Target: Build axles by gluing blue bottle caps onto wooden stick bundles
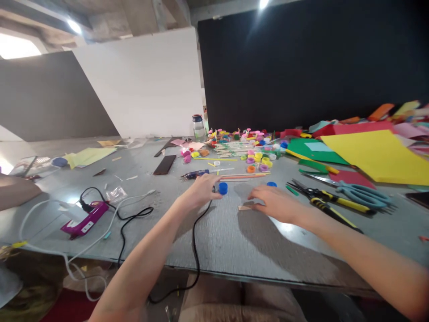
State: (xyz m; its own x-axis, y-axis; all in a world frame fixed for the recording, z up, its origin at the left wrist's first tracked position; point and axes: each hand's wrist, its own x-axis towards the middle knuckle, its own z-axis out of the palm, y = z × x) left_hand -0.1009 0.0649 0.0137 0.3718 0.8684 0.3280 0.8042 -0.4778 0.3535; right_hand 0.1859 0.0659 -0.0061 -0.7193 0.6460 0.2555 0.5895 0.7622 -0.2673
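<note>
Left arm extended forward, the left hand (203, 191) pinches a blue cap (223, 188) narrowly between thumb and fingers. Bare tabletop (219, 241) lies between the forearms, open to the front edge. Right hand (273, 201), palm down, fingers bent, meets a wooden strip (246, 207), though grip cannot be told; pliers (312, 192) lie just beside it, rightward.

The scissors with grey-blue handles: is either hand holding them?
No, the scissors lie on the table, to the right of both the left hand and the right hand.
</note>
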